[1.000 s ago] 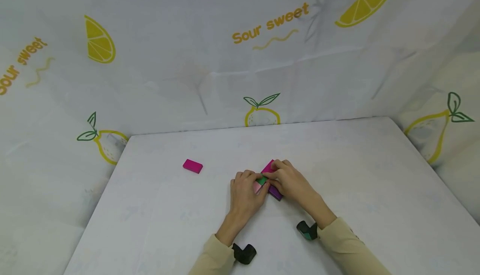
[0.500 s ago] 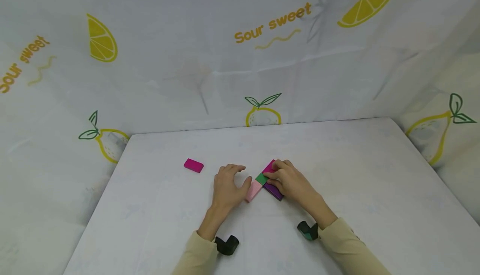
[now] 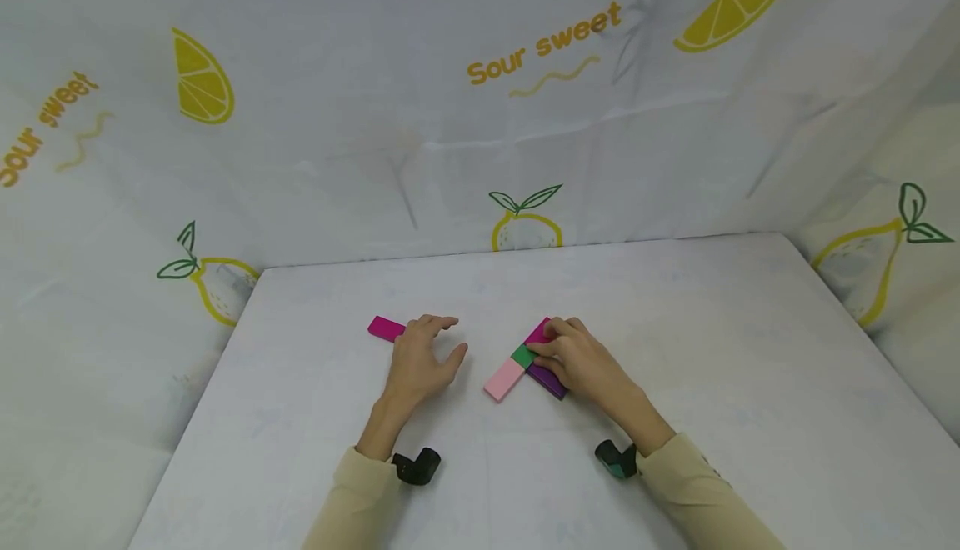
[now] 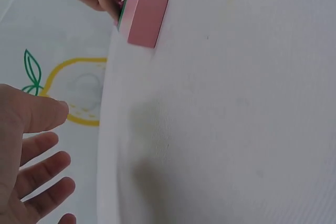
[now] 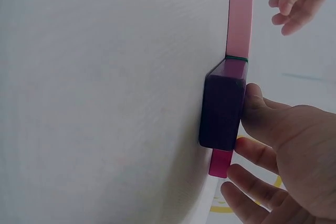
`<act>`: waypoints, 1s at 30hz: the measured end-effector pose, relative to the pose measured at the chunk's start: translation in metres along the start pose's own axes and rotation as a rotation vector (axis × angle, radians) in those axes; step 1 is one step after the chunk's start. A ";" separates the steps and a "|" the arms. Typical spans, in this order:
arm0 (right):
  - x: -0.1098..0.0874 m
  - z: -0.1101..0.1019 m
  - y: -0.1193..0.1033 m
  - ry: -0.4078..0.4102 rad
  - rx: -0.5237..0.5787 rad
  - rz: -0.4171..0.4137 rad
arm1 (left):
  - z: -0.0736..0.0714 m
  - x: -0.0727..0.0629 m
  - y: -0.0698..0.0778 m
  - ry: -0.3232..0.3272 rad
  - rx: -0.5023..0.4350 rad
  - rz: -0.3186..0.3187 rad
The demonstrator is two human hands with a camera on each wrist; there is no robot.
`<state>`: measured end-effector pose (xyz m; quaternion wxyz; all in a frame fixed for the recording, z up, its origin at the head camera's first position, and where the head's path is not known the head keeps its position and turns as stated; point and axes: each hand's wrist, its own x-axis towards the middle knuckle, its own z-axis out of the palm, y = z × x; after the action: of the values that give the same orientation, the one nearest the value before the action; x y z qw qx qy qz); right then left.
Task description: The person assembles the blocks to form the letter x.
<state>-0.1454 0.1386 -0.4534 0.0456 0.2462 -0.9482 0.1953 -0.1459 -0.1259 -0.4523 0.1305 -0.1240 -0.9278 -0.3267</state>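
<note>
My left hand (image 3: 420, 362) is in the air with thumb and fingers apart and nothing between them. It overlaps the right end of a loose magenta block (image 3: 384, 328) in the head view. Flat on the table, a pink block (image 3: 502, 381), a small green block (image 3: 522, 356) and a second magenta block (image 3: 537, 334) form a slanting row. A dark purple block (image 3: 547, 382) branches off at the green one. My right hand (image 3: 585, 358) has curled fingers on the row's magenta block, partly hiding it, and its thumb (image 5: 253, 98) against the purple block.
The white table (image 3: 300, 433) has its back edge against a white cloth (image 3: 337, 158) printed with lemons and "Sour sweet". Black wrist cameras (image 3: 420, 467) hang beside both beige sleeves.
My left hand has let go of the pink and green blocks and moved left toward the loose magenta block, uncovering the pink one. My right hand stays in place on the row.
</note>
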 end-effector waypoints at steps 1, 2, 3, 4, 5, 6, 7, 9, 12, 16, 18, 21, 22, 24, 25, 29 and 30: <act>0.000 0.000 0.000 0.000 0.001 0.001 | -0.002 0.001 -0.003 -0.013 0.003 0.005; 0.000 0.000 0.000 -0.002 0.001 0.001 | -0.004 0.002 -0.006 -0.026 0.004 0.011; 0.000 0.000 0.001 -0.003 0.001 0.003 | -0.006 0.003 -0.010 -0.038 0.006 0.014; 0.000 0.000 0.001 -0.004 0.002 0.005 | -0.008 0.004 -0.013 -0.049 0.009 0.018; 0.000 0.000 0.001 -0.005 0.002 0.007 | -0.010 0.005 -0.017 -0.061 0.010 0.020; 0.000 0.000 0.001 -0.007 0.002 0.009 | -0.013 0.006 -0.020 -0.071 0.012 0.021; 0.000 0.000 0.001 -0.008 0.001 0.011 | -0.015 0.007 -0.023 -0.080 0.014 0.025; 0.000 0.001 0.001 -0.009 0.004 0.017 | -0.021 0.009 -0.029 -0.094 0.020 0.033; 0.000 0.001 0.001 -0.012 0.013 0.025 | -0.027 0.011 -0.038 -0.115 0.041 0.034; 0.001 0.001 0.000 -0.024 0.038 0.040 | -0.034 0.015 -0.048 -0.154 0.057 0.011; 0.001 0.001 0.000 -0.028 0.049 0.042 | -0.038 0.017 -0.053 -0.177 0.064 -0.002; 0.001 0.001 0.000 -0.026 0.053 0.037 | -0.042 0.018 -0.059 -0.198 0.080 -0.013; 0.001 0.001 0.000 -0.024 0.051 0.035 | -0.043 0.019 -0.061 -0.202 0.087 -0.014; 0.000 0.002 0.000 -0.019 0.050 0.032 | -0.046 0.019 -0.064 -0.213 0.099 -0.014; 0.000 0.002 0.000 -0.015 0.048 0.030 | -0.047 0.019 -0.066 -0.221 0.100 -0.015; 0.000 0.002 0.000 -0.017 0.050 0.039 | -0.052 0.021 -0.072 -0.269 0.102 -0.029; 0.000 0.002 0.000 -0.022 0.053 0.045 | -0.053 0.022 -0.074 -0.284 0.103 -0.038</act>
<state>-0.1458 0.1377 -0.4549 0.0243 0.2281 -0.9484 0.2187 -0.1810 -0.2127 -0.4481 -0.0022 -0.1445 -0.9547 -0.2602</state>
